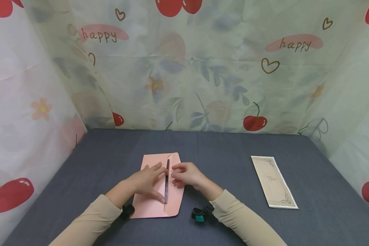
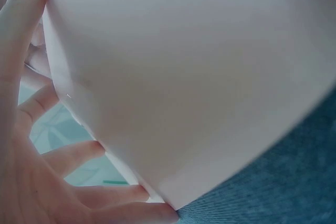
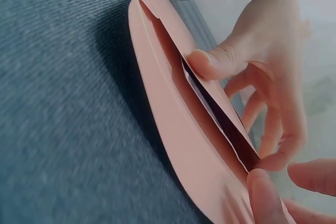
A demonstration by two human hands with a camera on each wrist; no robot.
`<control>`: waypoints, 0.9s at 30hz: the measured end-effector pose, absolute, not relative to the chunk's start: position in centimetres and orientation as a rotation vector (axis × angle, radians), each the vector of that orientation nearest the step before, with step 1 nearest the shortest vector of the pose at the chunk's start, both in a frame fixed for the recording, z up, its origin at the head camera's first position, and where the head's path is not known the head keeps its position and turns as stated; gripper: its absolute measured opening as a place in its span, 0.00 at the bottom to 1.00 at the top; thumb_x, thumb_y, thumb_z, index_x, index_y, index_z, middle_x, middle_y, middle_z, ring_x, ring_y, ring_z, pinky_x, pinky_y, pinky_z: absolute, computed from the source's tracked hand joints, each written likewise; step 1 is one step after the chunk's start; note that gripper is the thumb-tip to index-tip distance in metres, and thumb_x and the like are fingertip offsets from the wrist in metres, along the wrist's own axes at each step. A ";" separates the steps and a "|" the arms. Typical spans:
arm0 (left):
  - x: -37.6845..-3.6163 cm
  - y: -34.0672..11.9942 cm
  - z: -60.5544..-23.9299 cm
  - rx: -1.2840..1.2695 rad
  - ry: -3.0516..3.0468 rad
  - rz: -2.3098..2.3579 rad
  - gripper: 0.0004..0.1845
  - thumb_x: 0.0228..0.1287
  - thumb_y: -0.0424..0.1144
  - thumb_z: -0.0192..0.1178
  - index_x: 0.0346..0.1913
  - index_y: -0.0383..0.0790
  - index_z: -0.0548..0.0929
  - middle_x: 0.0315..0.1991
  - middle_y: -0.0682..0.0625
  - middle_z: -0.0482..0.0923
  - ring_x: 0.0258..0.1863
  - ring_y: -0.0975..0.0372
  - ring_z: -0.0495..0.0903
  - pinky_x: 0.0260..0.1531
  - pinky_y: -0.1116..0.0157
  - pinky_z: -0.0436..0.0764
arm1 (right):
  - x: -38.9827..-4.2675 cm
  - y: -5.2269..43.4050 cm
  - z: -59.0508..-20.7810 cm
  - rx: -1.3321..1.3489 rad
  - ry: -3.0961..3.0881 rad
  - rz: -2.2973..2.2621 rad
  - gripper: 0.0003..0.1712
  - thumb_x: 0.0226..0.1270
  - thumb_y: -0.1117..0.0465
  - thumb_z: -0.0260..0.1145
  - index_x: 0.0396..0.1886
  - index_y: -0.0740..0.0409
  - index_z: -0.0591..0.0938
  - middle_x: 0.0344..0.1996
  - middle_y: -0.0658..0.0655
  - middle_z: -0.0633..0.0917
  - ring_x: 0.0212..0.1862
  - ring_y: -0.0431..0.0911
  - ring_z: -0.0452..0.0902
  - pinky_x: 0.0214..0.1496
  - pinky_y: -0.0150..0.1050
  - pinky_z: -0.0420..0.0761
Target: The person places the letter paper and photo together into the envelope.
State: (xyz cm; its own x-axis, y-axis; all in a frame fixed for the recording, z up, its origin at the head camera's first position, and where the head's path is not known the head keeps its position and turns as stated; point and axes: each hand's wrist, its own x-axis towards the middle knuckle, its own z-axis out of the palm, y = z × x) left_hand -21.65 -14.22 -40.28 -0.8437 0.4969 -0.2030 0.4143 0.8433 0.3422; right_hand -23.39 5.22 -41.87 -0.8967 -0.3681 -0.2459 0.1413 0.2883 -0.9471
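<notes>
A pink envelope lies on the table with its flap folded out to the right. Inside its long mouth shows a dark card with a pale edge. My left hand spreads over the front panel, thumb and index fingertips apart along the edge of the mouth. From the other side my right hand reaches over the flap. Its thumb touches the envelope near one end of the card's visible edge, with the index finger held apart from it. In the left wrist view the envelope's pale surface fills most of the picture.
A cream printed card with ornate corners and a white border lies on the dark tablecloth to the right. A black device with a teal patch is near the right cuff. Patterned curtains enclose the table at the back and sides.
</notes>
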 end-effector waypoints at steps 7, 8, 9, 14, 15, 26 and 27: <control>-21.7 -14.2 -40.5 0.683 2.742 0.393 0.45 0.31 0.67 0.71 0.57 0.57 0.68 0.73 0.40 0.53 0.66 0.31 0.57 0.57 0.38 0.67 | -23.3 6.5 -41.5 -0.192 2.156 -1.633 0.19 0.63 0.65 0.62 0.54 0.68 0.76 0.38 0.64 0.84 0.28 0.40 0.82 0.33 0.37 0.85; -21.7 -14.2 -40.5 0.691 2.742 0.394 0.45 0.31 0.67 0.71 0.57 0.56 0.68 0.73 0.40 0.53 0.66 0.32 0.57 0.58 0.38 0.66 | -23.3 6.7 -41.4 -0.194 2.160 -1.634 0.19 0.63 0.65 0.62 0.53 0.68 0.76 0.38 0.64 0.84 0.28 0.40 0.82 0.34 0.37 0.85; -21.7 -14.2 -40.5 0.697 2.741 0.394 0.45 0.31 0.67 0.71 0.56 0.56 0.68 0.72 0.40 0.53 0.66 0.33 0.58 0.59 0.38 0.66 | -23.3 6.9 -41.4 -0.193 2.163 -1.633 0.19 0.63 0.65 0.62 0.53 0.68 0.76 0.38 0.64 0.84 0.28 0.40 0.82 0.34 0.38 0.85; -21.7 -14.3 -40.5 0.730 2.733 0.405 0.44 0.32 0.66 0.71 0.56 0.54 0.68 0.72 0.38 0.53 0.67 0.36 0.59 0.62 0.38 0.62 | -23.3 7.8 -41.2 -0.174 2.202 -1.617 0.18 0.63 0.63 0.63 0.51 0.67 0.77 0.37 0.62 0.85 0.28 0.39 0.81 0.35 0.38 0.85; -21.7 -14.3 -40.5 0.730 2.730 0.407 0.44 0.32 0.66 0.71 0.56 0.54 0.67 0.72 0.38 0.53 0.67 0.35 0.59 0.62 0.38 0.62 | -23.3 8.0 -41.2 -0.164 2.207 -1.614 0.18 0.63 0.63 0.63 0.51 0.66 0.78 0.36 0.61 0.85 0.28 0.39 0.81 0.35 0.38 0.85; -21.7 -14.3 -40.5 0.728 2.733 0.419 0.43 0.32 0.66 0.72 0.55 0.55 0.67 0.72 0.37 0.53 0.66 0.35 0.59 0.62 0.38 0.61 | -23.3 10.2 -41.0 -0.149 2.237 -1.606 0.18 0.63 0.63 0.62 0.51 0.67 0.78 0.40 0.63 0.85 0.29 0.40 0.82 0.35 0.39 0.85; -21.8 -14.3 -40.5 0.733 2.734 0.419 0.43 0.33 0.66 0.72 0.55 0.55 0.67 0.72 0.37 0.53 0.66 0.35 0.59 0.63 0.38 0.60 | -23.3 10.4 -41.0 -0.148 2.237 -1.605 0.18 0.63 0.63 0.62 0.51 0.67 0.78 0.40 0.64 0.85 0.29 0.40 0.82 0.35 0.39 0.85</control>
